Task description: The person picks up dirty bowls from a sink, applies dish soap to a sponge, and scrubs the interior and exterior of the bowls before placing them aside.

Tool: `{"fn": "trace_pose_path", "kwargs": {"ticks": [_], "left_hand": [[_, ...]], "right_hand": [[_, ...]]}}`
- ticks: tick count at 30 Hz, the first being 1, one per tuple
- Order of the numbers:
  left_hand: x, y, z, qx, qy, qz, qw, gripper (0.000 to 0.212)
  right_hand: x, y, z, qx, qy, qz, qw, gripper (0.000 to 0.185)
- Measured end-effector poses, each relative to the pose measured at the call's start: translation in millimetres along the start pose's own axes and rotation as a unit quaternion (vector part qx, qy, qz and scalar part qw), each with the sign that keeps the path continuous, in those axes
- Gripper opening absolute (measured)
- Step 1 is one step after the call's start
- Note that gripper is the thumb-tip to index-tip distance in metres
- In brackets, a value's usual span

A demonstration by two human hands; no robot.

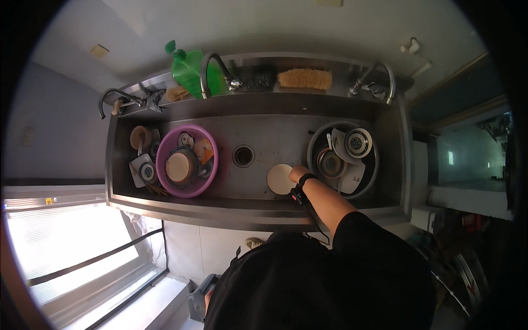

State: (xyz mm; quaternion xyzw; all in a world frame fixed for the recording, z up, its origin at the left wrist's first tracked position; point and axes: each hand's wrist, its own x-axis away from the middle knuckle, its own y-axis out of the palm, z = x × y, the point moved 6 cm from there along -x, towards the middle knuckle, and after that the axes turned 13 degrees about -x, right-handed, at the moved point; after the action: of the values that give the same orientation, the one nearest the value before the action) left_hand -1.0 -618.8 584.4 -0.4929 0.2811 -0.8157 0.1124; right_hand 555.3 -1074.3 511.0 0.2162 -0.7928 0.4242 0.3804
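Observation:
My right hand (297, 173) reaches down into a long stainless steel sink and grips the right rim of a round cream-coloured dish (279, 179). The dish sits low over the sink floor; whether it touches the floor is hard to tell. Just right of that hand is a metal basin (375, 173) piled with patterned bowls, plates and a white spoon. Only a sliver of my left hand (208, 298) shows, low beside my body near a grey plastic container (198, 299); its fingers are hidden.
A pink plastic basin (162, 181) with bowls stands left of the drain (243, 156). More bowls and chopsticks (156, 189) lie in the sink's left end. Along the back ledge are three curved taps, a green pump bottle (192, 70) and a tan scrubbing pad (305, 79).

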Motion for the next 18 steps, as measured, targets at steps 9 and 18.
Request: {"fn": "trace_pose_path", "kwargs": {"ticks": [9, 18], "left_hand": [[9, -8, 3, 0.016, -0.005, 0.023, 1.0, 0.028], [49, 7, 36, -0.008, -0.083, 0.042, 0.996, 0.027]], "right_hand": [[108, -234, -119, 0.01, -0.325, 0.535, 0.779, 0.042], [41, -319, -82, 0.101, -0.224, 0.534, 0.809, 0.052]]}}
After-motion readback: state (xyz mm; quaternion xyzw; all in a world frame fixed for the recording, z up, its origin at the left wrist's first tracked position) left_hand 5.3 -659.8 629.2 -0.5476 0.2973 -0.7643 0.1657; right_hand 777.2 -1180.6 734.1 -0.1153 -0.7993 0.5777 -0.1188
